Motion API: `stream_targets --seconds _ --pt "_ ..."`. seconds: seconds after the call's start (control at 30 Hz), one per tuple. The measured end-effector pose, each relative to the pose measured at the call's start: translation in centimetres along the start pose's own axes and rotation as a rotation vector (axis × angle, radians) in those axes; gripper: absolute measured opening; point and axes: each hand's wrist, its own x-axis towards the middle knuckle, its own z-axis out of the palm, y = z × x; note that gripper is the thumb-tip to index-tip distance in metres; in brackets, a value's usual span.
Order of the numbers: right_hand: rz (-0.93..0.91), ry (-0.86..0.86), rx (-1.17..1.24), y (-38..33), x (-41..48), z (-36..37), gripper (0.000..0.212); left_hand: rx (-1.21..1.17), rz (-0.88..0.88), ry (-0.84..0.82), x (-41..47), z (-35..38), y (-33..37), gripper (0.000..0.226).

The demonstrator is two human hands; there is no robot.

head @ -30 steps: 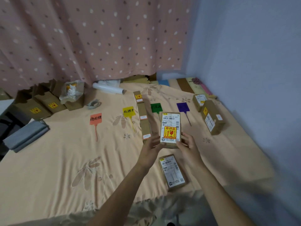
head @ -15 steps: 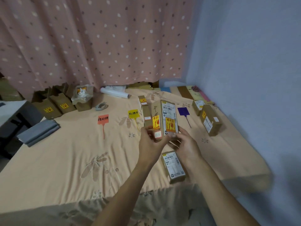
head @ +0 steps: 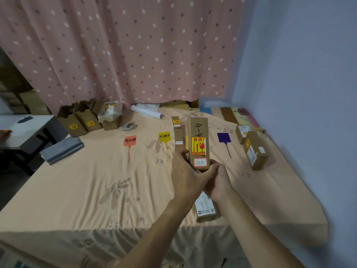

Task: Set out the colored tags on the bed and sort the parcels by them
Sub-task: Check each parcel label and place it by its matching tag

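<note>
Orientation of the raised parcel [head: 199,136] governs the coming placement. We hold it clear of the bed [head: 77,190], upright, with its long axis running from our hands upward and away toward the curtain [head: 135,55]. The end bearing the handwritten figures [head: 199,128] points away, and the face with the fragile sticker [head: 198,146] and the small red-bordered label [head: 200,162] points toward us. The left hand [head: 185,176] grips the lower left edge, thumb along that edge. The right hand [head: 218,180] curls round the lower right corner, so both hands are closed on this one parcel. In the view it stands between the yellow tag [head: 164,136] on its left and the purple tag [head: 224,137] on its right, with the red tag [head: 130,141] further left; whatever lies directly behind it is hidden. We judge that the label decides the direction: leftward favours the left hand, rightward the right hand. We cannot read the label reliably. A second parcel [head: 204,209] lies flat on the bed beneath our wrists, apparently unsorted.
</note>
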Motion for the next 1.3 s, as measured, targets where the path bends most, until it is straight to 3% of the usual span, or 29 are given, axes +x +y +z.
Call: stream_targets --seconds 0.23,0.93,1.3 --pt "0.001 0.003 -0.018 -1.1 0.4 -0.5 0.044 0.019 0.011 0.015 0.0 1.1 0.2 0.086" --pt "-0.037 0.005 -0.251 -5.4 1.6 -2.4 0.036 -0.004 -0.189 0.007 0.9 4.9 0.6 0.078" --pt "-0.054 -0.003 -0.236 -7.6 2.4 -4.0 0.037 -0.097 -0.155 -0.032 1.9 7.1 1.1 0.07"
